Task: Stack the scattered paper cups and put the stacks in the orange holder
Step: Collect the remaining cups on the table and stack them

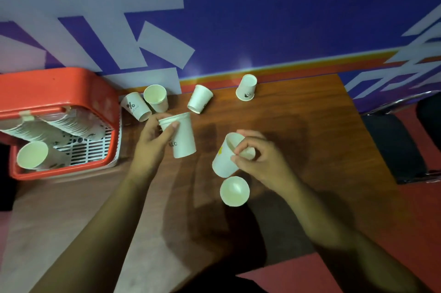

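Head view, looking down on a wooden table (298, 125). Left hand (155, 135) closed around a paper cup stack (181, 136), thumb over its rim. Right hand (257, 156) pinching the rim of a tilted paper cup (224, 159). Just below the right hand, an upright cup (234, 191). Beyond both hands, four loose cups (200, 99) near the wall. Left of the left hand, orange holder (47, 85) containing lying stacks (69, 125).

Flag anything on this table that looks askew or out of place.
Several loose paper cups are not standing mouth up. One near the orange holder lies on its side, another by the wall is tipped over, and one farther right stands upside down. No spill or damage is visible.
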{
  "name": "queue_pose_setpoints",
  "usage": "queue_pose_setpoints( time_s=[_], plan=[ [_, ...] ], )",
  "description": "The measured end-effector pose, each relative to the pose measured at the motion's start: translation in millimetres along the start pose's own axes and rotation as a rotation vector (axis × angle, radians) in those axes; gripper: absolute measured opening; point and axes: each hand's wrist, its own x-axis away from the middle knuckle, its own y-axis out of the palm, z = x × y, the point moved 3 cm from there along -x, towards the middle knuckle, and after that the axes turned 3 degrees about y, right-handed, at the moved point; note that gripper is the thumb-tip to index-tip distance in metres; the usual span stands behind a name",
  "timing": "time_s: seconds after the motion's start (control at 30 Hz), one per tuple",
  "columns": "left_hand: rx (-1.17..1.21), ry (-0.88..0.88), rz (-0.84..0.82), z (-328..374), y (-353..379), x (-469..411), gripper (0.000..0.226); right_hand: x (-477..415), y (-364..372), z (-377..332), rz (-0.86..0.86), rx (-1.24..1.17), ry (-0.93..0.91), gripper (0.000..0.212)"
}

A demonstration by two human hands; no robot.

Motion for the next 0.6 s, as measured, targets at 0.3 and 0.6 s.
queue_pose_setpoints(
  time_s=[0.3, 0.6],
  plan=[
    [0.276, -0.297, 0.132, -14, 16, 55, 0.046, 50, 27, 37, -0.09, 0.189, -0.183, 0.052],
    [0.215, -0.304, 0.055, -25, 26, 83, 0.06, 60, 27, 54, 0.004, 0.529, -0.232, 0.071]
  ],
)
